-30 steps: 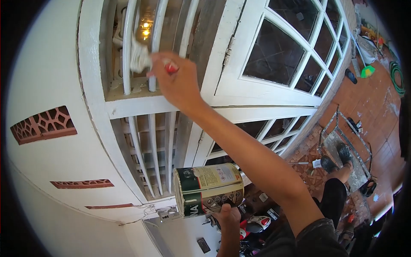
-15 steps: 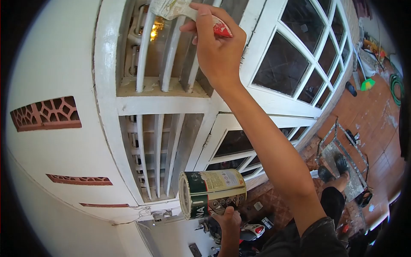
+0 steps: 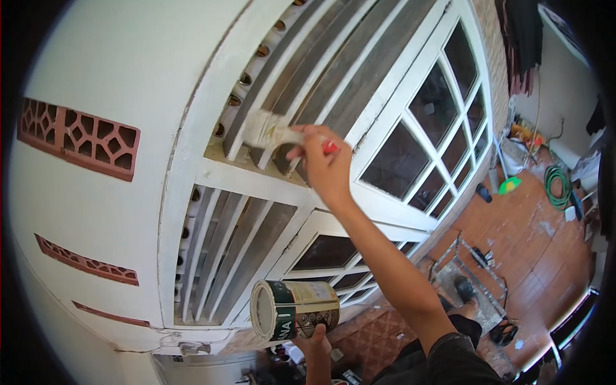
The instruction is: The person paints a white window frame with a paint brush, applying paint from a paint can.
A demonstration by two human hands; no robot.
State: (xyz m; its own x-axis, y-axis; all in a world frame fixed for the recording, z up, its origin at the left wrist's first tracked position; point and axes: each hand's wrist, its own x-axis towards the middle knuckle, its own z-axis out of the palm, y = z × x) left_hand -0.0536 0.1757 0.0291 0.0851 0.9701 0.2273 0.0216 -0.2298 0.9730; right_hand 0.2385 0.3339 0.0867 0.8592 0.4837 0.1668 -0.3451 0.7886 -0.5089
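Note:
My right hand [image 3: 327, 160] is closed round a paintbrush [image 3: 273, 130] with a red-tipped handle and wide, paint-caked pale bristles. The bristles overlap the white slats [image 3: 301, 83] of a vent frame near their ends at the crossbar. Lower in the view, my left hand [image 3: 314, 346] grips a paint tin [image 3: 295, 311] with a green and cream label. The tin's whitish top end faces left in the picture, and my thumb lies on its side. Most of the left hand's fingers are hidden behind the tin.
White-framed glass panes [image 3: 410, 147] adjoin the slats. Red-brown vent blocks [image 3: 83, 138] are set in the white wall [image 3: 115, 58]. My feet stand on a paint-spattered metal platform [image 3: 471, 301] above the tiled floor [image 3: 532, 224], where a green hose [image 3: 557, 183] lies.
The view has shifted and turned. My right hand has brought the brush down toward the lower ends of the slats by the crossbar. My left hand still holds the tin.

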